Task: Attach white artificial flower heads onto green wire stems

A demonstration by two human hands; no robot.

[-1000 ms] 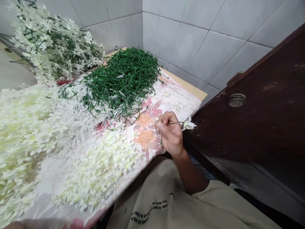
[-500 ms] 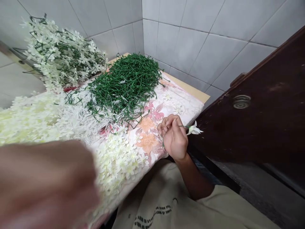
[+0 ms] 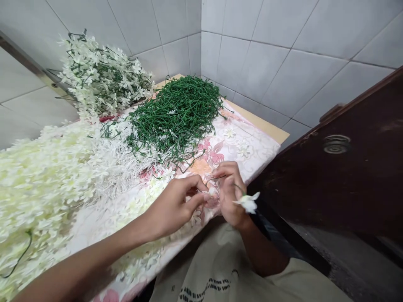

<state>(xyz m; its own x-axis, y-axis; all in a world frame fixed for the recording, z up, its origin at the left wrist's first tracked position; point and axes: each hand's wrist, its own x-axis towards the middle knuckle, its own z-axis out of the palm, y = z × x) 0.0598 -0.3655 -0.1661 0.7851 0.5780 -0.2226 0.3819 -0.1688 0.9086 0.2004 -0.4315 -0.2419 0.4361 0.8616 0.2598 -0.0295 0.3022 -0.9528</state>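
Observation:
My right hand point(image 3: 231, 193) is closed around a thin green artificial flower stem point(image 3: 217, 178). A white artificial flower point(image 3: 248, 203) on this stem sticks out past the thumb side, toward my body. Thumb and fingers pinched together, my left hand point(image 3: 178, 203) is right beside the stem's free end. Something small and whitish shows at its fingertips, blurred, and I cannot tell what it is. Loose white blossoms point(image 3: 138, 205) lie on the floral cloth point(image 3: 261, 147) under my left forearm.
A heap of green stems point(image 3: 179, 113) lies mid-table, with white stamens point(image 3: 110, 167) before it. Assembled white flowers point(image 3: 107, 77) are piled at the back left, pale yellow-white blossoms point(image 3: 40, 176) at the left. Tiled walls meet behind; a dark wooden door point(image 3: 340, 184) stands right.
My left hand has come from the near left, where it was a blur, over to my right hand. The flower in my right hand is now lower in view. The view has shifted slightly.

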